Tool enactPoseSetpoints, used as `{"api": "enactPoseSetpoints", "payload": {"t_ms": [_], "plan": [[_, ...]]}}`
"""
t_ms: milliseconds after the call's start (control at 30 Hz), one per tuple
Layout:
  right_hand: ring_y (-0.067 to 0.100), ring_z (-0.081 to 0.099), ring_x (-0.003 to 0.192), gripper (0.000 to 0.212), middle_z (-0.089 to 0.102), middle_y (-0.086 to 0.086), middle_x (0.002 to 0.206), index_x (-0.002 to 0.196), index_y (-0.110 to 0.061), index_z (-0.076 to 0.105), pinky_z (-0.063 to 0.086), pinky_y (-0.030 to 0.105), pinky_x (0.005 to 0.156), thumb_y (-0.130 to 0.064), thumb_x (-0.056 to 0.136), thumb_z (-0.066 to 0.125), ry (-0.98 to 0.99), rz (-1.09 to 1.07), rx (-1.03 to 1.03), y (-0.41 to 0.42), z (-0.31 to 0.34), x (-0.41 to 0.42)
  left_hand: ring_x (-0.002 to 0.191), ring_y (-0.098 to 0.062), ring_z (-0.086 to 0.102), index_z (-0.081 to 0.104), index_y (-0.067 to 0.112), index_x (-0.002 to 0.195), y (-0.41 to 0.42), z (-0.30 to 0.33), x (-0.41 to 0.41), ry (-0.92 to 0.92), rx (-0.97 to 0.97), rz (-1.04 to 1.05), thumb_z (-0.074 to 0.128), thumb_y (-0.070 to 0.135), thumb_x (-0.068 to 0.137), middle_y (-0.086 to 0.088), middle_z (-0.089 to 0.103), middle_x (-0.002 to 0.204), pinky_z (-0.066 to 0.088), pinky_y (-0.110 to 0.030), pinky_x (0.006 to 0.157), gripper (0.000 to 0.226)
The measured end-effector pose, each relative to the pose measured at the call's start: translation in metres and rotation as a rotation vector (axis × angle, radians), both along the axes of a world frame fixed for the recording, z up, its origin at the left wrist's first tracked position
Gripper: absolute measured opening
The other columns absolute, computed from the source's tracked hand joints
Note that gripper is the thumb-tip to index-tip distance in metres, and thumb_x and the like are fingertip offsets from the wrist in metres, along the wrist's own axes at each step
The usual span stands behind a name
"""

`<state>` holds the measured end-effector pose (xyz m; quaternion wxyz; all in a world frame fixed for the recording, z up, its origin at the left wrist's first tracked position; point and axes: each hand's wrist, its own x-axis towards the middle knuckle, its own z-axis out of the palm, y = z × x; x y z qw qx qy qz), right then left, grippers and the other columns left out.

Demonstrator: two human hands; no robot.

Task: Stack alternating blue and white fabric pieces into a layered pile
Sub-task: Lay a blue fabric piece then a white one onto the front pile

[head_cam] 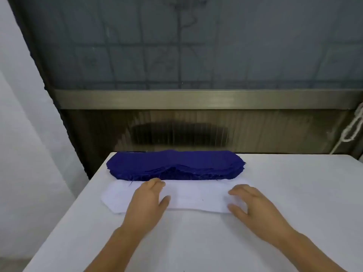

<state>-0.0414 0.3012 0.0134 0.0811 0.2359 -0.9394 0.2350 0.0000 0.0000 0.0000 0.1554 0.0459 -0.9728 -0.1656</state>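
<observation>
Both hands (pixel 146 201) (pixel 253 205) partly hiding white fabric (pixel 196 197)

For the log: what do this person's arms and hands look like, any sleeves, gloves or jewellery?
Both forearms are bare as far as the frame shows, with no sleeve in view. The left hand and the right hand wear no gloves; no rings, watch or wristband are visible.

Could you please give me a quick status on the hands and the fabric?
Left hand and right hand open, flat on white piece. Blue stack behind it, touching. Nothing in the way.
</observation>
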Motion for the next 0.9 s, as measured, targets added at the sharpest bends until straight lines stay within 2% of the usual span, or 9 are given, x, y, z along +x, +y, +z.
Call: {"api": "enactPoseSetpoints", "payload": {"t_ms": [100, 200, 300, 400, 467, 533, 633, 800, 900], "plan": [[-0.004, 0.033, 0.124, 0.045, 0.037, -0.025, 0.134, 0.135, -0.032, 0.045, 0.024, 0.007, 0.101, -0.047, 0.093, 0.052, -0.049, 0.040, 0.009, -0.017, -0.002, -0.027, 0.127, -0.004, 0.038, 0.045, 0.030, 0.139, 0.000, -0.006, -0.020, -0.021, -0.008, -0.008, 0.045, 0.049, 0.095, 0.015, 0.041, 0.142, 0.025, -0.016, 0.104, 0.048], [0.000, 0.039, 0.119, 0.044, 0.043, -0.023, 0.128, 0.132, -0.033, 0.049, 0.027, 0.011, 0.100, -0.052, 0.093, 0.048, -0.028, 0.061, 0.068, -0.024, -0.007, -0.043, 0.112, -0.002, 0.047, 0.056, 0.033, 0.127, 0.000, -0.006, -0.028, 0.013, -0.003, -0.006, 0.049, 0.047, 0.094, 0.018, 0.054, 0.126, 0.032, -0.016, 0.099, 0.037], [0.002, 0.051, 0.096, 0.026, 0.055, -0.022, 0.103, 0.106, -0.032, 0.063, 0.041, 0.014, 0.082, -0.050, 0.090, 0.053, 0.053, 0.043, 0.053, -0.020, -0.005, -0.055, 0.093, -0.008, 0.055, 0.069, 0.024, 0.106, -0.006, 0.004, -0.035, 0.194, -0.027, 0.019, 0.069, 0.028, 0.085, 0.010, 0.063, 0.104, 0.049, -0.023, 0.084, 0.022], [0.005, 0.053, 0.080, 0.008, 0.056, -0.020, 0.084, 0.083, -0.031, 0.062, 0.038, 0.009, 0.064, -0.039, 0.085, 0.063, 0.247, -0.050, -0.059, -0.024, 0.007, -0.067, 0.108, -0.015, 0.054, 0.064, 0.019, 0.118, -0.011, 0.012, -0.046, 0.286, -0.065, 0.052, 0.071, 0.024, 0.083, 0.004, 0.061, 0.118, 0.046, -0.029, 0.091, 0.037], [0.006, 0.052, 0.101, 0.022, 0.056, -0.019, 0.108, 0.108, -0.031, 0.061, 0.039, 0.010, 0.081, -0.037, 0.086, 0.062, 0.232, -0.086, -0.064, -0.030, 0.013, -0.081, 0.132, -0.014, 0.038, 0.047, 0.022, 0.139, -0.015, 0.013, -0.054, 0.174, -0.015, 0.092, 0.062, 0.032, 0.090, 0.006, 0.045, 0.142, 0.032, -0.031, 0.109, 0.052], [0.006, 0.032, 0.131, 0.052, 0.038, -0.019, 0.140, 0.140, -0.031, 0.042, 0.028, 0.017, 0.107, -0.042, 0.091, 0.056, 0.118, -0.047, 0.007, -0.035, 0.010, -0.097, 0.143, -0.009, 0.018, 0.028, 0.029, 0.149, -0.019, 0.008, -0.059, 0.069, -0.018, 0.110, 0.047, 0.042, 0.096, 0.011, 0.025, 0.155, 0.011, -0.027, 0.116, 0.058], [0.002, 0.014, 0.142, 0.057, 0.019, -0.018, 0.155, 0.149, -0.035, 0.024, 0.004, 0.019, 0.114, -0.051, 0.096, 0.040, -0.011, 0.010, 0.130, -0.035, 0.003, -0.109, 0.143, -0.004, 0.015, 0.023, 0.033, 0.150, -0.023, 0.003, -0.062, 0.032, -0.087, 0.075, 0.033, 0.043, 0.100, 0.015, 0.022, 0.155, 0.001, -0.024, 0.116, 0.051], [0.003, 0.021, 0.141, 0.051, 0.027, -0.018, 0.153, 0.145, -0.037, 0.033, 0.007, 0.022, 0.116, -0.053, 0.097, 0.037, 0.073, -0.024, 0.184, -0.037, -0.004, -0.108, 0.136, -0.006, 0.034, 0.042, 0.033, 0.142, -0.028, 0.005, -0.062, 0.100, -0.192, 0.097, 0.044, 0.035, 0.099, 0.015, 0.040, 0.147, 0.016, -0.025, 0.114, 0.042], [0.015, 0.052, 0.123, 0.040, 0.058, -0.007, 0.131, 0.127, -0.025, 0.062, 0.035, 0.032, 0.107, -0.039, 0.090, 0.062, 0.194, -0.049, 0.172, -0.043, -0.002, -0.104, 0.102, -0.015, 0.066, 0.073, 0.022, 0.108, -0.030, 0.007, -0.061, 0.143, -0.199, 0.064, 0.083, 0.016, 0.071, 0.005, 0.070, 0.111, 0.049, -0.034, 0.092, 0.039]]}}
